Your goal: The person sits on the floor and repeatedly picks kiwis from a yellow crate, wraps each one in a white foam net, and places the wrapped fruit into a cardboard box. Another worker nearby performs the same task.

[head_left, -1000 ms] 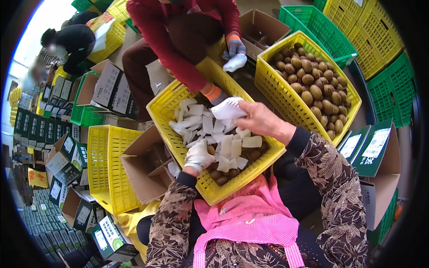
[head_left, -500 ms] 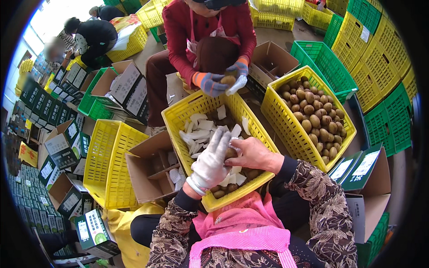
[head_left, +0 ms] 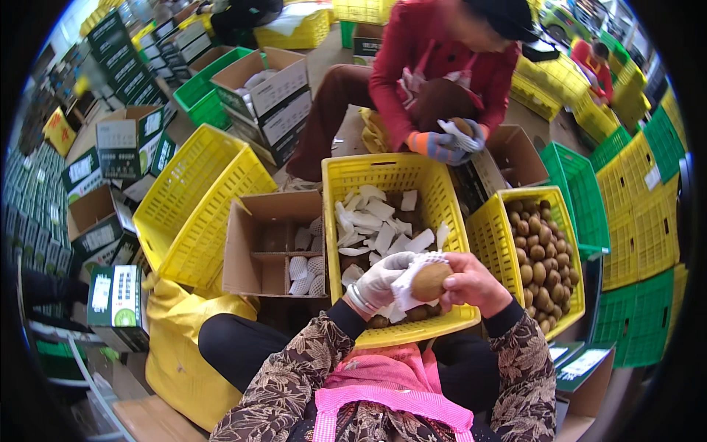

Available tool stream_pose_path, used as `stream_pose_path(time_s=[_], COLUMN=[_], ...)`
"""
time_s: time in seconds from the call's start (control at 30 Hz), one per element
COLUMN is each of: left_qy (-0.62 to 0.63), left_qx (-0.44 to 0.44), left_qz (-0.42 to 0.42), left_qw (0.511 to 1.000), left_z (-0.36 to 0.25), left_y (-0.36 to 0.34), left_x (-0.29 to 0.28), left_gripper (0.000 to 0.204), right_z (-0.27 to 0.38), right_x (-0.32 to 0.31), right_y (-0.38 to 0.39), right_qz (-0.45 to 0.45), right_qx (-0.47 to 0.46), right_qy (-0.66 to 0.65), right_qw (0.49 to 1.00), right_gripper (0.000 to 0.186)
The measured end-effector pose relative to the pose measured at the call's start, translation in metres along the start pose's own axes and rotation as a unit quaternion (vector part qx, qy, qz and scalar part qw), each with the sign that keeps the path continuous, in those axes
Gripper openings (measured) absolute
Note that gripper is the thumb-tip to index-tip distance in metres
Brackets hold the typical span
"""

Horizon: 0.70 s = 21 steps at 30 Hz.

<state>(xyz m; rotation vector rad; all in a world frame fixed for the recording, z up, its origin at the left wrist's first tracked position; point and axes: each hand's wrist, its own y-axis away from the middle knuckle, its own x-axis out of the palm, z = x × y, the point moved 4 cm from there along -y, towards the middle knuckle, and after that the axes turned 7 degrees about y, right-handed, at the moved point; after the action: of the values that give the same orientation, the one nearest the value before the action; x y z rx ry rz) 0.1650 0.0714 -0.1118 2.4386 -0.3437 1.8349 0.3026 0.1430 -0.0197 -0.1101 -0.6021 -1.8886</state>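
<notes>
My left hand (head_left: 378,284), in a white glove, grips a white foam net sleeve (head_left: 404,290). A brown kiwifruit (head_left: 432,281) sits partly inside that sleeve, its bare side facing up. The fingers of my bare right hand (head_left: 475,286) pinch the fruit from the right. Both hands are over the near part of a yellow crate (head_left: 458,221), where flat foam sleeves (head_left: 379,210) lie in a loose heap with some kiwifruit showing below. To the left stands an open cardboard box (head_left: 247,258) with dividers, holding several net-wrapped fruits (head_left: 300,277).
A yellow crate full of loose kiwifruit (head_left: 543,258) stands at the right. Across from me a co-worker's gloved hands (head_left: 446,146) hold a fruit and a sleeve. An upright yellow crate (head_left: 199,202) is at the left, with stacked green and yellow crates (head_left: 639,221) at the far right.
The view has swung, so the scene sits differently. The kiwifruit, earlier mostly hidden between my hands, now shows plainly in the sleeve. My left fingers have curled in from pointing straight forward.
</notes>
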Motion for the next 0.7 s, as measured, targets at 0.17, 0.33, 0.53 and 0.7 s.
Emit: stream_pose_path(time_s=[0.17,0.33,0.53,0.7], left_qy=[-0.281,-0.569,-0.202,-0.517], left_qx=[0.183,0.364,0.256,0.186], left_qz=[-0.209,-0.161,-0.194,-0.261], left_qw=[0.918,0.720,0.925,0.793], left_z=[-0.026,-0.033,-0.039,-0.072], left_y=[-0.001,0.021,0.004,-0.017], left_x=[0.034,0.081,0.045,0.021], left_gripper=[0.016,0.017,0.034,0.040], right_z=[0.016,0.027,0.019,0.015], right_x=[-0.024,-0.008,-0.013,0.002], right_y=[-0.001,-0.009,-0.034,-0.062], right_qz=[-0.188,-0.300,-0.334,-0.136], right_qx=[-0.119,-0.237,-0.284,-0.123], right_qy=[0.072,0.462,0.333,0.101], right_qw=[0.972,0.800,0.835,0.978], right_gripper=[0.045,0.048,0.053,0.082])
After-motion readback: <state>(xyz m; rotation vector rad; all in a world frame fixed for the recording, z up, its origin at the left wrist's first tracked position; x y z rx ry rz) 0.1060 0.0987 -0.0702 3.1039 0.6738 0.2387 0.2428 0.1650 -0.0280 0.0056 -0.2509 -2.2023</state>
